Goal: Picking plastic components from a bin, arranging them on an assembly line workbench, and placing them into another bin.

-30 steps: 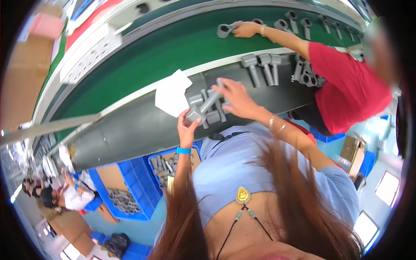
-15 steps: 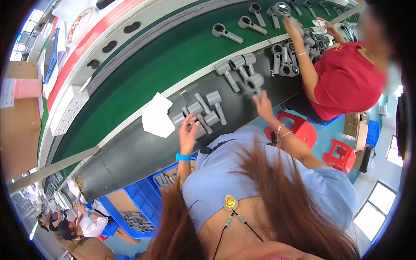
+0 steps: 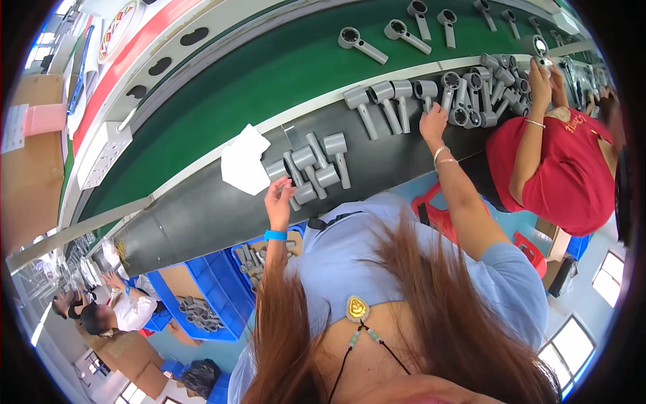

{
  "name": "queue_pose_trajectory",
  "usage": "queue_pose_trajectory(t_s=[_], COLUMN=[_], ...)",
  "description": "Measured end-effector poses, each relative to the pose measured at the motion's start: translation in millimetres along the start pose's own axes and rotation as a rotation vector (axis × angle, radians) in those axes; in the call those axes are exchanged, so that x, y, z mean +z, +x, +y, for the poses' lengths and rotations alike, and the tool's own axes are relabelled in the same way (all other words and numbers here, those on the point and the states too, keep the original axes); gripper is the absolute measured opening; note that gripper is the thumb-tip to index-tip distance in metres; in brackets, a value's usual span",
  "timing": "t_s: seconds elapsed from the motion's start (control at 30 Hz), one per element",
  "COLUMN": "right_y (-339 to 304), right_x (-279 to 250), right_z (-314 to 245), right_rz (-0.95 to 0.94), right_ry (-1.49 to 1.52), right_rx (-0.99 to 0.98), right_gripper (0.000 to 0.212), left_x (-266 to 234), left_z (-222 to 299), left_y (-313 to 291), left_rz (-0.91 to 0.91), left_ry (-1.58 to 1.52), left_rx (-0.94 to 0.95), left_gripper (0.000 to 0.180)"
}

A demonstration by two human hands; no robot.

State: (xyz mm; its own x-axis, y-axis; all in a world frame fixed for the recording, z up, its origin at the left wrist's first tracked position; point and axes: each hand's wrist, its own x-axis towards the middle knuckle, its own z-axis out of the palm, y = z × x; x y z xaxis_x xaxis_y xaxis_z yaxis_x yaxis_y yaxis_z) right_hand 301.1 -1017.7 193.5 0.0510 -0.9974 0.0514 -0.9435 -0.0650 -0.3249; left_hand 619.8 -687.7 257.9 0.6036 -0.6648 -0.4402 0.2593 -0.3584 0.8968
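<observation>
My right hand [image 3: 434,124] is stretched out to the right, its fingers closed on the handle end of a grey round-headed housing [image 3: 426,89], shaped like a hair dryer body. That housing stands at the right end of a row of similar grey housings [image 3: 384,92] on the dark bench. My left hand [image 3: 278,200], with a blue wristband, is raised over the bench with its fingers apart and holds nothing I can see. Beside its fingertips lies a cluster of grey housings [image 3: 303,158], with a white sheet [image 3: 245,159] just left of them.
Beyond the bench runs a green conveyor belt [image 3: 282,94] carrying spaced grey housings [image 3: 364,45]. A person in a red top [image 3: 531,168] works on the right, near a heap of housings [image 3: 501,77]. Blue crates [image 3: 222,289] stand below the bench at left; a red stool [image 3: 437,212] is behind my right arm.
My right hand has moved right and farther out, bringing the grey housing to the row's end. My left hand stays by the cluster. The person in red has shifted right, holding a housing up.
</observation>
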Motion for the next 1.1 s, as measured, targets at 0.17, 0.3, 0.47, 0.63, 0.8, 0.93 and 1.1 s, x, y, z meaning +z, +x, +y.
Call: queue_pose_trajectory(t_s=[0.17,0.3,0.47,0.63,0.8,0.93,1.1], right_y=[-55.7,-77.1,-45.7,-10.8,-3.4,-13.6,-16.5], right_x=[-14.8,12.7,-15.7,-96.9,-22.5,11.8,43.4], right_z=[-75.8,-98.1,-81.0,-90.8,-67.7,-96.5,-102.4], right_rz=[0.041,-0.333,-0.296,-0.584,-1.213,-1.472,-1.065], right_ry=[0.271,0.179,0.401,0.602,1.082,1.13,0.758], right_rx=[-0.496,-0.274,-0.22,-0.212,0.146,0.167,-0.065], right_gripper=[0.031,0.032,0.038,0.033,0.033,0.034,0.044], left_x=[6.6,20.2,13.2,7.9,20.0,24.0,31.4], left_z=[-10.0,0.6,9.9,1.1,9.2,9.7,4.2], left_y=[-5.4,-2.9,-6.7,-9.0,-10.8,-18.4,-23.1], left_rz=[0.02,-0.059,-0.064,-0.085,-0.187,-0.206,-0.229], left_ry=[-0.026,0.021,0.051,0.073,0.091,0.093,0.041], left_rx=[0.036,0.078,0.111,0.12,0.106,0.094,0.063], left_gripper=[0.029,0.027,0.026,0.027,0.024,0.024,0.025])
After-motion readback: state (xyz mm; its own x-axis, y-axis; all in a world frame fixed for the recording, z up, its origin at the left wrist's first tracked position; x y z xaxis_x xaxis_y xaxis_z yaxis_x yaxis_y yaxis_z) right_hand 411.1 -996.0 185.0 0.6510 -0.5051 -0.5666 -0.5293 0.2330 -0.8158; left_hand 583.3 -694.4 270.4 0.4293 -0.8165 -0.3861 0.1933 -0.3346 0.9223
